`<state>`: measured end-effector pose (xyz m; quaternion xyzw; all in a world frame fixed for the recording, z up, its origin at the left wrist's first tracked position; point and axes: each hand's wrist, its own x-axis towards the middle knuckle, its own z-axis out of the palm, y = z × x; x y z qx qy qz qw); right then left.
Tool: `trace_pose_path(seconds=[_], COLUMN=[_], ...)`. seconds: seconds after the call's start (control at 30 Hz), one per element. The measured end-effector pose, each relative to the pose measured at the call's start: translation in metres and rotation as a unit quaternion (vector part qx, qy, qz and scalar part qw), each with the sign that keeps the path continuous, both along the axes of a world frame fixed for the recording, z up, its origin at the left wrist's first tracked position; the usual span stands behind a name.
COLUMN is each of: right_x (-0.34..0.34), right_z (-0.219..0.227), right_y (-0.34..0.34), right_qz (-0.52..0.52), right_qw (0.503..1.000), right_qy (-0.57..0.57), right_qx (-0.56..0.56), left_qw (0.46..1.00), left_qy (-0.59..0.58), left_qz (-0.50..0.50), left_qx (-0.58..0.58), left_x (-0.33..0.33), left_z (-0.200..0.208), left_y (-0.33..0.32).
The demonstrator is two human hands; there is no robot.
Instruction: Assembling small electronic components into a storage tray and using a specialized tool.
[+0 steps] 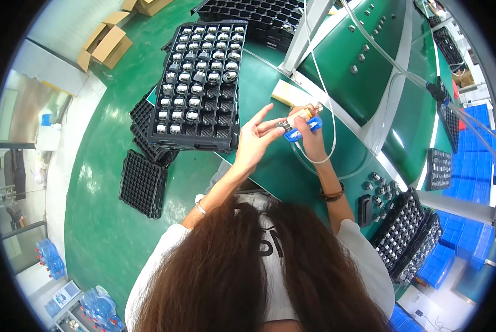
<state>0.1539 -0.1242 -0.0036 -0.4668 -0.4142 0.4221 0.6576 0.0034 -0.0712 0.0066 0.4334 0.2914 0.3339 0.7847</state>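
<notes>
while the right hand (313,145) closes around a blue-and-amber tool (305,130), the left hand (252,141) has fingers spread at its left end, grip unclear.
near right, loose metal parts (377,191) lie beside a loaded tray (394,229); a white tube (333,127) crosses by the right wrist; a part-filled tray (192,145) stands left, a cream block (284,90) just beyond, a green belt (364,94) far right.

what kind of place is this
Likely a factory workshop for assembling or sorting small parts: a black tray sits partly filled with small metallic parts, a green conveyor-like belt runs alongside, and blue bins are stacked at the right.
</notes>
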Motion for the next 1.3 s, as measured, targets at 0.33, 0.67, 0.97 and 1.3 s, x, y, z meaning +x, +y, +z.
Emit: trace_pose_path(seconds=[0.33,0.67,0.97,1.3], right_x=[0.001,0.043,0.06,0.058], right_z=[-0.001,-0.022,-0.005,-0.002], right_y=[0.008,0.049,0.019,0.014], right_qz=[-0.04,-0.259,-0.133,-0.172], right_qw=[0.998,0.834,0.919,0.919], right_qy=[-0.052,-0.466,-0.341,-0.343], right_qx=[-0.023,-0.14,-0.147,-0.093], left_qw=[0.995,0.757,0.698,0.971], left_qy=[-0.005,0.363,0.454,0.069], left_qz=[0.056,0.255,0.084,0.047], left_qx=[0.081,0.479,0.547,0.226], left_x=[-0.002,-0.11,-0.144,-0.123], left_z=[-0.01,0.059,0.043,0.065], left_y=[-0.007,0.038,0.076,0.071])
